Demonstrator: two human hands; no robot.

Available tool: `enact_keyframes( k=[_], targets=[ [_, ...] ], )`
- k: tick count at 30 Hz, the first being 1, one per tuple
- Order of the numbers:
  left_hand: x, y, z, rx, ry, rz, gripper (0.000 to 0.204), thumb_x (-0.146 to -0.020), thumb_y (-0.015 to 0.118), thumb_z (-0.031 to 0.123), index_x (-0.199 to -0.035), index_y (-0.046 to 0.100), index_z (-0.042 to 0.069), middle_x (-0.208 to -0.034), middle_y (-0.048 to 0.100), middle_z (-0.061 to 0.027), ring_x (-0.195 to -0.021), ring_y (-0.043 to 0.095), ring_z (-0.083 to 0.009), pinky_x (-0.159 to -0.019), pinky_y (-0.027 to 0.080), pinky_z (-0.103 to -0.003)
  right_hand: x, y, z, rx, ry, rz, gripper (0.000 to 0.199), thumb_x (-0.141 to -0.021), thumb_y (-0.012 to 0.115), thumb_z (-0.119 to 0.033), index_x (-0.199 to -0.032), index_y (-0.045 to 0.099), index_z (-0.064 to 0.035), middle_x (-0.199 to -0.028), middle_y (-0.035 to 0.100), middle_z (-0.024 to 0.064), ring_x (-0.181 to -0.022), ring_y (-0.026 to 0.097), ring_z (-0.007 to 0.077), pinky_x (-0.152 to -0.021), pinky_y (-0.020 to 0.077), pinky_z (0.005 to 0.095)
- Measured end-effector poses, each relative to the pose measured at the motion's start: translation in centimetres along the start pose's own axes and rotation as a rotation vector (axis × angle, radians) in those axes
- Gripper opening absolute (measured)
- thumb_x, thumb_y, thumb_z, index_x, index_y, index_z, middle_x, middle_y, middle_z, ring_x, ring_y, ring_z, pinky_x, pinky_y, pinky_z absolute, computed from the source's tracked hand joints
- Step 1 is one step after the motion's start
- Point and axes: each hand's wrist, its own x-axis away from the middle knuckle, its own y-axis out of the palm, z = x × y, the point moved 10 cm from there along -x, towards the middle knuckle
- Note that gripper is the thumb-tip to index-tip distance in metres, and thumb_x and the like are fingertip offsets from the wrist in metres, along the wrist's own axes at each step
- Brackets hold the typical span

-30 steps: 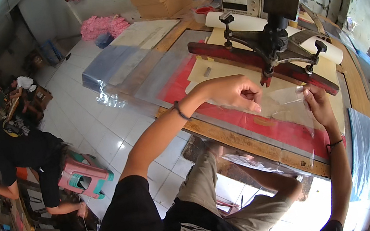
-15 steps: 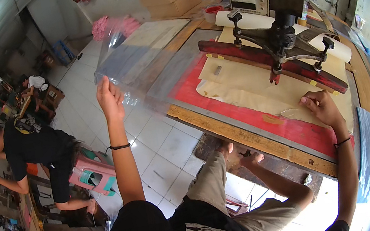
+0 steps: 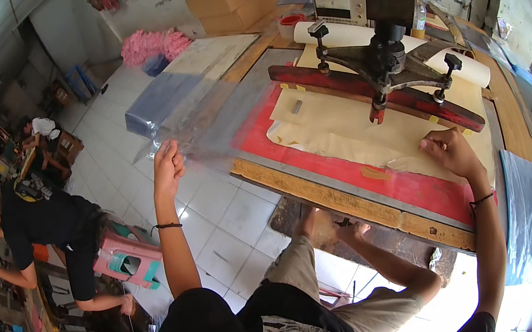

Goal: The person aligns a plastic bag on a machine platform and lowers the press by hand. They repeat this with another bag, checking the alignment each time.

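My left hand (image 3: 169, 169) is closed on the edge of a clear plastic sheet (image 3: 194, 134), raised beside the table's left side. The see-through film trails to the right toward the press bed, its far outline hard to make out. Over the right part of the bed, my right hand (image 3: 454, 153) is held with curled fingers, thumb against forefinger; whatever they may pinch is too small to name. Below it lies a tan sheet (image 3: 344, 126) with a ragged near edge, on a red surface (image 3: 322, 163). A dark red press bar (image 3: 366, 94) on a black bracket hangs above the sheet.
A stack of bluish plastic sheets (image 3: 160, 103) lies at the table's left, near cardboard boxes (image 3: 232, 6) and a pink bundle (image 3: 153, 47). Bluish film (image 3: 526, 214) hangs at the right edge. A seated co-worker (image 3: 49, 216) is at left, beside a pink stool (image 3: 125, 256).
My left hand has come down, and the plastic sheet has dropped with it from upright to lower and flatter. My right hand remains over the tan sheet. The whole view has shifted slightly.
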Motion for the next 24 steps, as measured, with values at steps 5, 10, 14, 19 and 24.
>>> enact_keyframes(
  k=[5,10,14,19,24],
  targets=[
    [0.0,-0.4,0.0,0.047,-0.036,-0.019,0.016,-0.098,0.057,0.03,-0.097,0.055,0.014,-0.06,0.036,0.0078,-0.046,0.024,-0.0033,-0.042,0.018,-0.021,0.2,-0.3,0.8,0.021,0.009,0.011,0.025,-0.092,0.064,-0.02,-0.082,0.069,0.0028,-0.059,0.056,0.0113,-0.053,0.047,0.0147,-0.055,0.0411,0.0311],
    [-2.2,0.6,0.4,0.111,0.006,-0.029,0.017,-0.097,0.052,0.026,-0.096,0.055,0.009,-0.084,0.054,-0.0009,-0.059,0.046,-0.0089,-0.052,0.037,-0.024,0.5,-0.5,1.3,0.02,0.009,0.033,0.025,-0.092,0.064,-0.019,-0.082,0.069,0.003,-0.059,0.056,0.0107,-0.053,0.048,0.014,-0.054,0.0412,0.0311],
    [-6.4,1.2,3.1,0.086,0.198,0.051,0.019,-0.093,0.05,0.024,-0.099,0.054,0.006,-0.156,0.028,-0.0158,-0.131,0.045,-0.0356,-0.106,0.041,-0.047,0.2,-0.2,0.7,-0.002,0.005,0.013,0.024,-0.091,0.065,-0.019,-0.085,0.07,0.0032,-0.059,0.058,0.0107,-0.053,0.052,0.015,-0.056,0.0447,0.0318],
    [-6.8,6.7,8.8,0.18,0.338,-0.197,0.013,-0.092,0.046,0.018,-0.09,0.05,0.006,-0.157,0.024,-0.016,-0.135,0.04,-0.0404,-0.11,0.038,-0.05,0.0,-0.2,1.9,0.012,0.076,0.018,0.025,-0.092,0.064,-0.018,-0.082,0.069,0.0039,-0.056,0.051,0.0093,-0.053,0.046,0.0125,-0.053,0.0417,0.0317],
    [-4.8,6.7,9.9,0.323,0.422,-0.294,0.012,-0.092,0.045,0.016,-0.088,0.05,0.006,-0.157,0.024,-0.018,-0.132,0.043,-0.0419,-0.111,0.037,-0.05,0.1,-0.3,2.2,0.017,0.038,0.034,0.024,-0.092,0.064,-0.018,-0.082,0.069,0.0037,-0.056,0.051,0.0095,-0.053,0.045,0.0126,-0.053,0.041,0.0317]
  ],
)
